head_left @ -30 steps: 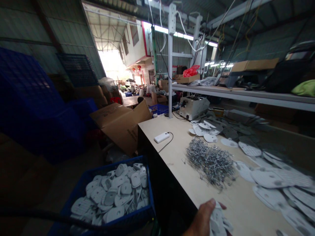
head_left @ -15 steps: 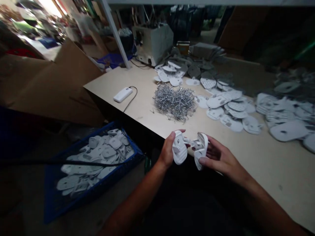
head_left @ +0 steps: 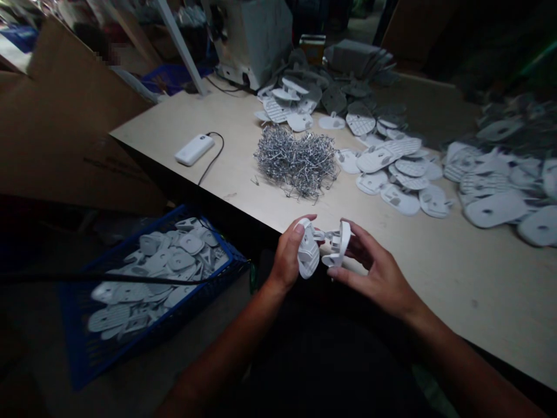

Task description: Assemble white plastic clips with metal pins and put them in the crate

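At the table's front edge, my left hand (head_left: 287,255) grips a white plastic piece (head_left: 308,255) with a rounded, ribbed face. My right hand (head_left: 374,264) holds another white piece (head_left: 343,241) by its rim, turned nearly edge-on, between thumb and fingers. The inner brackets of the two pieces face each other and meet or nearly meet; whether they are joined I cannot tell. Beyond my hands lies a heap of small metal springs (head_left: 298,162). Loose white pieces (head_left: 400,200) are spread to the right of the springs.
A blue crate (head_left: 69,331) full of white pieces stands below at the left. On the table (head_left: 439,278) are a white power bank (head_left: 194,149) with a cable and more white pieces at the right. A machine (head_left: 256,40) stands behind; cardboard (head_left: 73,133) is at the left.
The view has shifted, so the table items appear lower left or higher. The right piece is turned more edge-on, and the two pieces' brackets look more nearly lined up.
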{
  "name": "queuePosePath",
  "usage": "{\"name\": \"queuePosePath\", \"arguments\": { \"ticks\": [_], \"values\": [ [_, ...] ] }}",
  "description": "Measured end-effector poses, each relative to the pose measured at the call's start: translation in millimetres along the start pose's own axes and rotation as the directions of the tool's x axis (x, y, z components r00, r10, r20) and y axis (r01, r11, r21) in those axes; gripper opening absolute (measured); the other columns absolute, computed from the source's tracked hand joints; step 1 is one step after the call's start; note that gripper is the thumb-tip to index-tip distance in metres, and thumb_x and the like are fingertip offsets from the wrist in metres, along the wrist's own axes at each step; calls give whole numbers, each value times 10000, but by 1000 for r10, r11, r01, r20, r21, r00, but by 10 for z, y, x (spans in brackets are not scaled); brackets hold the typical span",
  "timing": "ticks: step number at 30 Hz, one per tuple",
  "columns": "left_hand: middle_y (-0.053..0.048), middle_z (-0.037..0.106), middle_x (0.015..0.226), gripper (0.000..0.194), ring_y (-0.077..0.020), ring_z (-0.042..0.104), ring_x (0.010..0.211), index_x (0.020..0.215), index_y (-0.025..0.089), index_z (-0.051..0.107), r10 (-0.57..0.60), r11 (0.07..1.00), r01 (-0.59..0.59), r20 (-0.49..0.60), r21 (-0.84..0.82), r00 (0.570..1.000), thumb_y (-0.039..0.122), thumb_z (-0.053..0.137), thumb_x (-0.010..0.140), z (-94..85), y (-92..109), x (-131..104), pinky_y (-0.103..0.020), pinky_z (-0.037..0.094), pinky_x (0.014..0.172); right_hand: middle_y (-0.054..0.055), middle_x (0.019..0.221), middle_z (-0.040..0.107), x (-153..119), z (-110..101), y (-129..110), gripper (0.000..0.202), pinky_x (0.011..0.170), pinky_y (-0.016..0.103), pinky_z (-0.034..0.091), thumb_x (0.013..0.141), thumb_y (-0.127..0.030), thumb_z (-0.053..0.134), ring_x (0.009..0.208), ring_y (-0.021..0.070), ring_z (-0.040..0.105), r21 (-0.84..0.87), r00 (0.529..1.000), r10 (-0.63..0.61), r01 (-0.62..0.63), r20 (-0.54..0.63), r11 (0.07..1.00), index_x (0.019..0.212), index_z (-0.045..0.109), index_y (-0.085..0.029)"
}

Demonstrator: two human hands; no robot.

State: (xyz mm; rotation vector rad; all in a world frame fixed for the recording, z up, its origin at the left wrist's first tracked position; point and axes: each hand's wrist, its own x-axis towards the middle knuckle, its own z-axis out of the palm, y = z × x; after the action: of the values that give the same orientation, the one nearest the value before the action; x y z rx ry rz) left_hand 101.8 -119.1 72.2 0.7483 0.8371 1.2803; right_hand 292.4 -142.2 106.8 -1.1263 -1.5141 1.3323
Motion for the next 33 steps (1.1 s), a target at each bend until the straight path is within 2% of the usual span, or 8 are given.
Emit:
{"name": "queuePosePath", "arguments": {
  "ticks": [4,9,12,16,21,27,30,33],
  "values": [
    [-82,767,1088,539,-219,718,900,1375,194,640,58,998,-58,-15,27,998,553,600,975,87,-5,-49,-307,539,798,107,1521,602,-33,88,62,985,1192,564,496,841,-384,909,1350,324,622,-107,998,-55,52,-23,993,1652,355,-308],
    [-111,787,1058,568,-245,740,897,1329,139,645,-85,969,63,-84,-238,993,561,505,975,207,82,-55,-354,561,817,104,1533,590,-69,131,35,986,1194,585,492,847,-390,899,1362,342,610,-217,993,-114,106,-25,971,1663,352,-304],
    [-125,795,1061,561,-258,748,916,1289,126,666,-122,951,91,-91,-294,988,548,477,971,261,154,-66,-365,566,823,102,1548,576,-104,159,0,999,1191,599,493,849,-394,894,1382,358,591,-278,988,-149,134,-36,951,1674,336,-314],
    [-113,794,1065,489,-254,746,942,1239,145,681,-61,962,29,-110,-273,992,504,492,966,307,198,-97,-355,563,830,87,1568,558,-135,201,-16,1002,1189,602,496,859,-385,883,1384,363,588,-335,979,-195,166,-55,927,1683,315,-338],
    [-104,781,1089,463,-251,737,932,1232,163,682,-40,977,13,-124,-212,992,502,491,980,323,184,-132,-350,562,797,81,1576,551,-139,183,2,1014,1183,603,502,875,-382,871,1376,364,594,-375,972,-237,218,-5,901,1697,278,-340],
    [-93,771,1067,425,-235,718,898,1199,178,689,9,986,-41,-190,-162,982,491,483,998,341,168,-170,-328,557,765,81,1548,581,-83,123,9,1011,1164,550,527,877,-401,874,1342,343,626,-362,968,-249,245,36,899,1696,287,-323],
    [-81,760,1078,405,-215,701,888,1212,192,696,44,995,-59,-183,-77,982,478,493,1009,349,196,-160,-312,546,773,78,1566,564,-10,118,-14,1003,1168,529,526,876,-417,874,1367,344,606,-382,962,-264,272,74,883,1693,301,-314],
    [-71,755,1072,400,-211,700,899,1211,203,706,69,996,-77,-178,-39,982,476,488,1017,361,235,-112,-309,541,794,71,1577,553,68,140,-5,1010,1197,538,494,860,-433,889,1394,349,580,-326,967,-242,256,83,910,1686,320,-318]
  ]
}}
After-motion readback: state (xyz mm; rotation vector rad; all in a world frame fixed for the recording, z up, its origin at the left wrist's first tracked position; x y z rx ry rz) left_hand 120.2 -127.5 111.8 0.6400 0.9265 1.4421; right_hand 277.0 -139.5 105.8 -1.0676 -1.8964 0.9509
